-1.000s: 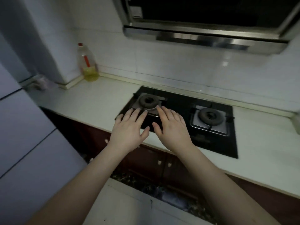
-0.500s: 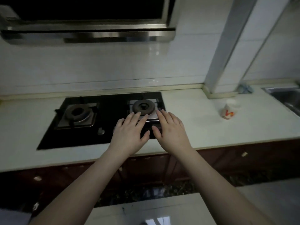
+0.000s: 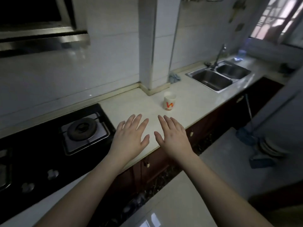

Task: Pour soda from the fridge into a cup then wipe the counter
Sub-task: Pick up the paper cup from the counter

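A white cup (image 3: 169, 102) with a red and orange mark stands upright on the pale counter (image 3: 131, 104), just in front of a white wall column. My left hand (image 3: 131, 138) and my right hand (image 3: 172, 136) are held out side by side over the counter's front edge, fingers straight and spread, holding nothing. The cup is a short way beyond my right hand's fingertips. A blue-grey cloth (image 3: 174, 77) lies bunched on the counter behind the column, near the sink. No fridge or soda is in view.
A black gas hob (image 3: 49, 145) with a burner fills the counter to the left, under a steel hood (image 3: 44, 40). A double steel sink (image 3: 219, 76) with a tap sits at the right. A blue mop (image 3: 246, 135) leans on the floor by the dark cabinets.
My view has swung to the right, from the fridge and hob towards the cup and the sink. Both hands stay open and side by side, now over bare counter instead of the hob.
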### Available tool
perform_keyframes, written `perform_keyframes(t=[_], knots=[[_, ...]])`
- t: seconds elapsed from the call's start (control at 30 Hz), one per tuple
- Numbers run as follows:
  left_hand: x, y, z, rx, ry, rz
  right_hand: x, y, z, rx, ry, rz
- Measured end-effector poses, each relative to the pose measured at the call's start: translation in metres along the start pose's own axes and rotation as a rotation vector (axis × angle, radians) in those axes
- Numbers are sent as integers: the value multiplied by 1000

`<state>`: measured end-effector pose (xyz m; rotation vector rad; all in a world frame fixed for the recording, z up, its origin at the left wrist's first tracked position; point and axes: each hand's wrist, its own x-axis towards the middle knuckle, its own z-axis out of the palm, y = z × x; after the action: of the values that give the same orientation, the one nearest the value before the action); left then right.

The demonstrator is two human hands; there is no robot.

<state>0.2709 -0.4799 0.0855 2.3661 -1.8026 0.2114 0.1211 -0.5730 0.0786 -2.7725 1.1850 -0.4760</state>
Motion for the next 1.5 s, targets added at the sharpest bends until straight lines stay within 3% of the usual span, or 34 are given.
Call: perform_keyframes(t=[0.2,0.33,0.83,1.2,1.5], knots=[[42,49,13,-55,12,184,1,58,-9,-47,24,136],[78,83,27,-72,10,218,5,101,-12,-36,44,188],[203,198,73,-25,-33,101,61,259,-9,-11,18,128],[257,177,118,7,-38,19,134,288,31,28,-58,10],[315,145,166,-11,-139,-8,215,301,58,-21,-206,-118]])
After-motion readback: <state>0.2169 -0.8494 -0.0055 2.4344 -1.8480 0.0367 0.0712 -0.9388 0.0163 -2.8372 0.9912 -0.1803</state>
